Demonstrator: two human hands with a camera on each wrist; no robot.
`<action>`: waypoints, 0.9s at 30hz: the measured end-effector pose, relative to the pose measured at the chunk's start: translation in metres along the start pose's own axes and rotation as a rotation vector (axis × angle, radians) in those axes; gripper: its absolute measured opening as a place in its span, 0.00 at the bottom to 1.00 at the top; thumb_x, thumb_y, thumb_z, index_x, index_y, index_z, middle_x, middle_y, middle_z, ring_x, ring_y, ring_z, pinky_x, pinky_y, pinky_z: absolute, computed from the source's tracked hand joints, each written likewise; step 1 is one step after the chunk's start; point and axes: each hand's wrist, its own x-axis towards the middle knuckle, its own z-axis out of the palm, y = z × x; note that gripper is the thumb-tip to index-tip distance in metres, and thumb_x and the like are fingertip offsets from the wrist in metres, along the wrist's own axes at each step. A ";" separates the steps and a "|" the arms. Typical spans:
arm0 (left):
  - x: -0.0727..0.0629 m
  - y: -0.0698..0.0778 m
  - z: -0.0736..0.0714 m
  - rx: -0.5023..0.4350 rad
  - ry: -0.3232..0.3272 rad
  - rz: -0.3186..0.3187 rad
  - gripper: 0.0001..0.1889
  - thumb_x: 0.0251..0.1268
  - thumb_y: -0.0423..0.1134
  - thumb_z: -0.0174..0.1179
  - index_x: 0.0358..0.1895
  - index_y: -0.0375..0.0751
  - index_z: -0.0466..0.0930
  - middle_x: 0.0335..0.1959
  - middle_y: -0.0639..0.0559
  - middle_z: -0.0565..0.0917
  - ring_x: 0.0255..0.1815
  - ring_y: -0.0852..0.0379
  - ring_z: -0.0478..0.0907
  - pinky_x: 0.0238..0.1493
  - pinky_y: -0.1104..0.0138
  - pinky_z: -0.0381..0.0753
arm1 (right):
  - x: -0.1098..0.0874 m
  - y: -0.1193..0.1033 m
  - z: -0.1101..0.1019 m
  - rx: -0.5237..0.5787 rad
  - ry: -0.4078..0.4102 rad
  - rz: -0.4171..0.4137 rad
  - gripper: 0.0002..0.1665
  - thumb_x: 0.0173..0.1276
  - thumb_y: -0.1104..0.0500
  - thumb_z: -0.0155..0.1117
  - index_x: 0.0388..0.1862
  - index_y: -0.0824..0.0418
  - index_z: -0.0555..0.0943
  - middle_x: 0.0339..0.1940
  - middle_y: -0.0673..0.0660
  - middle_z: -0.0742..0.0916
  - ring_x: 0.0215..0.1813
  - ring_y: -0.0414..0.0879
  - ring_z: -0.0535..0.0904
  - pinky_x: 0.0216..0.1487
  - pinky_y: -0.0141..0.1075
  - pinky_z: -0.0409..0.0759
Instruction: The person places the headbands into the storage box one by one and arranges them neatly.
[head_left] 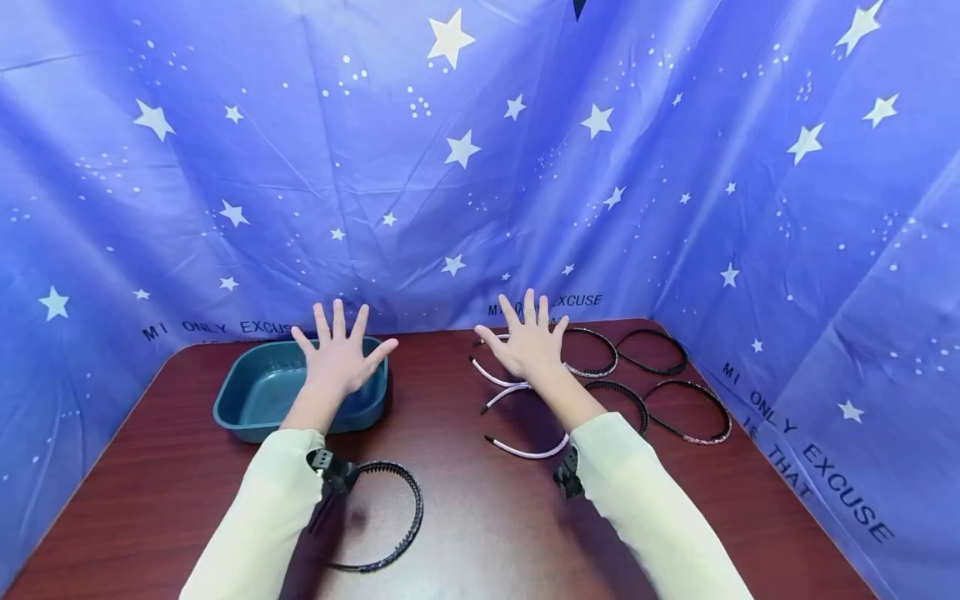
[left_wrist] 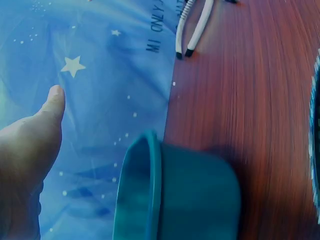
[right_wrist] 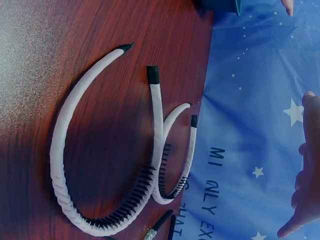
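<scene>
My left hand [head_left: 335, 362] is raised with its fingers spread, in front of and above a teal plastic basin [head_left: 247, 427]. It holds nothing. My right hand [head_left: 531, 346], also spread and holding nothing, hovers over two white headbands with black tips. The nearer white headband [right_wrist: 59, 145] shows its comb teeth in the right wrist view, and the farther white headband [right_wrist: 191, 145] overlaps it. Below my left wrist lies a dark headband [head_left: 417, 508] with toothed inner edge, partly hidden by the sleeve and wrist camera.
Several dark headbands lie at the back right, among them a plain black headband [head_left: 678, 350] and one with a glittery section [head_left: 720, 429]. The dark red wooden table [head_left: 465, 517] ends against a blue star-printed curtain [head_left: 420, 192] at the back and sides.
</scene>
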 end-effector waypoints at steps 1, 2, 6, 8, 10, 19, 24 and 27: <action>-0.001 -0.004 -0.001 -0.001 -0.001 0.002 0.47 0.59 0.76 0.31 0.75 0.51 0.37 0.75 0.35 0.31 0.72 0.33 0.17 0.60 0.29 0.17 | 0.000 -0.001 0.001 0.004 -0.003 -0.002 0.48 0.59 0.18 0.27 0.75 0.35 0.43 0.78 0.59 0.42 0.77 0.56 0.31 0.70 0.68 0.34; -0.002 -0.007 -0.002 0.003 0.000 0.001 0.48 0.59 0.77 0.31 0.75 0.51 0.37 0.75 0.35 0.32 0.72 0.33 0.17 0.60 0.29 0.17 | -0.001 -0.001 0.001 0.011 -0.005 -0.005 0.48 0.59 0.18 0.27 0.75 0.35 0.43 0.78 0.59 0.42 0.77 0.56 0.32 0.70 0.68 0.34; -0.006 -0.024 -0.007 0.004 0.007 0.003 0.48 0.59 0.76 0.31 0.75 0.49 0.38 0.74 0.33 0.32 0.71 0.33 0.16 0.59 0.28 0.17 | -0.001 -0.005 0.003 0.048 0.020 -0.024 0.48 0.58 0.18 0.30 0.75 0.36 0.46 0.78 0.60 0.44 0.77 0.56 0.33 0.70 0.68 0.35; -0.008 -0.032 -0.010 0.006 0.013 0.002 0.47 0.60 0.76 0.31 0.75 0.49 0.38 0.74 0.32 0.32 0.71 0.32 0.16 0.59 0.28 0.17 | 0.000 -0.008 0.004 0.060 0.039 -0.036 0.48 0.59 0.19 0.30 0.75 0.36 0.47 0.78 0.60 0.46 0.78 0.56 0.35 0.70 0.68 0.37; -0.010 -0.039 -0.013 0.005 0.017 0.001 0.47 0.60 0.75 0.32 0.75 0.49 0.38 0.74 0.31 0.32 0.71 0.31 0.17 0.59 0.27 0.18 | 0.000 -0.010 0.004 0.064 0.051 -0.044 0.47 0.59 0.19 0.31 0.75 0.36 0.48 0.78 0.60 0.47 0.78 0.57 0.37 0.71 0.67 0.39; -0.023 -0.074 -0.021 -0.006 0.008 -0.021 0.45 0.63 0.73 0.33 0.75 0.49 0.36 0.73 0.29 0.35 0.70 0.27 0.22 0.59 0.25 0.25 | -0.001 -0.023 0.007 0.138 0.101 -0.074 0.46 0.63 0.23 0.35 0.74 0.45 0.56 0.76 0.63 0.55 0.76 0.58 0.49 0.69 0.64 0.54; -0.035 -0.099 -0.022 -0.061 -0.002 -0.056 0.45 0.64 0.72 0.33 0.75 0.46 0.38 0.72 0.26 0.36 0.69 0.23 0.28 0.55 0.21 0.33 | -0.003 -0.036 0.015 0.166 0.110 -0.082 0.45 0.63 0.23 0.37 0.72 0.46 0.59 0.75 0.62 0.59 0.74 0.56 0.55 0.65 0.61 0.64; -0.042 -0.116 -0.021 -0.111 -0.008 -0.082 0.44 0.66 0.70 0.33 0.75 0.45 0.38 0.71 0.24 0.38 0.68 0.21 0.31 0.51 0.20 0.40 | -0.006 -0.043 0.017 0.202 0.086 -0.083 0.45 0.63 0.25 0.40 0.72 0.47 0.60 0.74 0.63 0.61 0.73 0.56 0.57 0.64 0.59 0.67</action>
